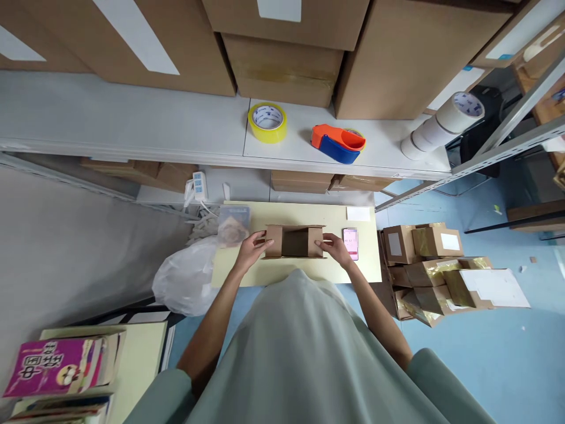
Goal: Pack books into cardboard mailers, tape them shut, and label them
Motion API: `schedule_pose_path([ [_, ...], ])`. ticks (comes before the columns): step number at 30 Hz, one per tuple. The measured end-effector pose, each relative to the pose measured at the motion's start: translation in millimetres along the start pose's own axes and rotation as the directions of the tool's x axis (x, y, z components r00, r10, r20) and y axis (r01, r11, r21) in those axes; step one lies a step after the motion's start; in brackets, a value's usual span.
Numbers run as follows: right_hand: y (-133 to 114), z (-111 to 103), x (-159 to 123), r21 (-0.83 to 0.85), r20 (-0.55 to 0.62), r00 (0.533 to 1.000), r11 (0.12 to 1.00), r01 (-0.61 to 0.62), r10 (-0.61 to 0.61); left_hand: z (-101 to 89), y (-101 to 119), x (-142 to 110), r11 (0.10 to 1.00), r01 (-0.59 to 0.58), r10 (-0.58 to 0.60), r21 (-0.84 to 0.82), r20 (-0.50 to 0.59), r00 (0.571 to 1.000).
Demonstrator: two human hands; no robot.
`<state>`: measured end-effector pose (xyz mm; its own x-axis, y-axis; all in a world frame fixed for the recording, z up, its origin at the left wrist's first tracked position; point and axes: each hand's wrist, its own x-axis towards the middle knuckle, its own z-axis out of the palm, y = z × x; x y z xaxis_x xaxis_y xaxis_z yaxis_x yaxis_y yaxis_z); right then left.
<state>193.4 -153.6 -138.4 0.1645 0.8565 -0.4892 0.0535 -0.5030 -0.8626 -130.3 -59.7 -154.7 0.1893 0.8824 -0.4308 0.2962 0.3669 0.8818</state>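
A small brown cardboard box (295, 242) stands on the cream table (282, 270) in front of me, its top gaping between two folded-in end flaps. My left hand (252, 247) grips the box's left end, thumb on the flap and fingers at the far side. At the opposite end my right hand (334, 247) pinches the right flap the same way. Just right of that hand lies a phone (351, 243) with a lit pinkish screen. A clear plastic container (233, 225) sits beyond my left hand.
Above the table, a grey shelf (176, 118) carries yellow tape (267, 122), an orange-blue tape dispenser (338, 143), stacked white rolls (442, 125) and large cartons (282, 68). Packed boxes (435, 268) are piled at right. A white plastic bag (188, 277) and books (57, 365) are at left.
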Motion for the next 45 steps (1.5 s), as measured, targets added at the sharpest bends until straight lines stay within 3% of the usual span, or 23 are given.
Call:
schedule_pose_path([
  [4,-9,-11,-5,-0.08,-0.069,0.997,0.996,0.027,-0.032,-13.6,16,-10,0.995,-0.078,0.078,0.055,0.004,0.997],
  [7,-19,-21,-11,-0.116,-0.075,0.986,0.983,0.142,-0.151,-25.9,33,-21,0.979,-0.172,0.164,0.112,0.081,0.983],
  [11,-36,-27,-21,-0.278,0.086,0.93,0.887,0.368,-0.359,-33.4,54,-30,0.903,-0.322,0.248,0.286,0.267,0.931],
  [14,-43,-24,-25,-0.426,0.201,0.904,0.798,0.426,-0.376,-30.3,61,-29,0.819,-0.407,0.283,0.405,0.331,0.9],
  [18,-42,-19,-24,-0.542,0.203,0.892,0.712,0.446,-0.404,-25.6,59,-24,0.751,-0.455,0.341,0.479,0.309,0.888],
  [24,-25,-14,-18,-0.612,0.136,0.877,0.657,0.439,-0.46,-22.1,43,-15,0.734,-0.472,0.396,0.487,0.258,0.881],
  [30,-1,-3,-9,-0.579,-0.012,0.905,0.741,0.34,-0.425,-6.4,20,-12,0.777,-0.416,0.4,0.472,0.141,0.906],
  [35,5,0,-7,-0.482,-0.11,0.911,0.823,0.301,-0.398,-1.7,13,-12,0.853,-0.35,0.351,0.388,0.071,0.934],
  [41,12,5,-4,-0.185,-0.175,0.95,0.957,0.225,-0.258,-0.2,4,-9,0.933,-0.294,0.311,0.21,-0.052,0.949],
  [45,19,10,-4,-0.052,-0.212,0.957,0.98,0.193,-0.2,1.1,-1,-8,0.961,-0.246,0.258,0.122,-0.095,0.961],
])
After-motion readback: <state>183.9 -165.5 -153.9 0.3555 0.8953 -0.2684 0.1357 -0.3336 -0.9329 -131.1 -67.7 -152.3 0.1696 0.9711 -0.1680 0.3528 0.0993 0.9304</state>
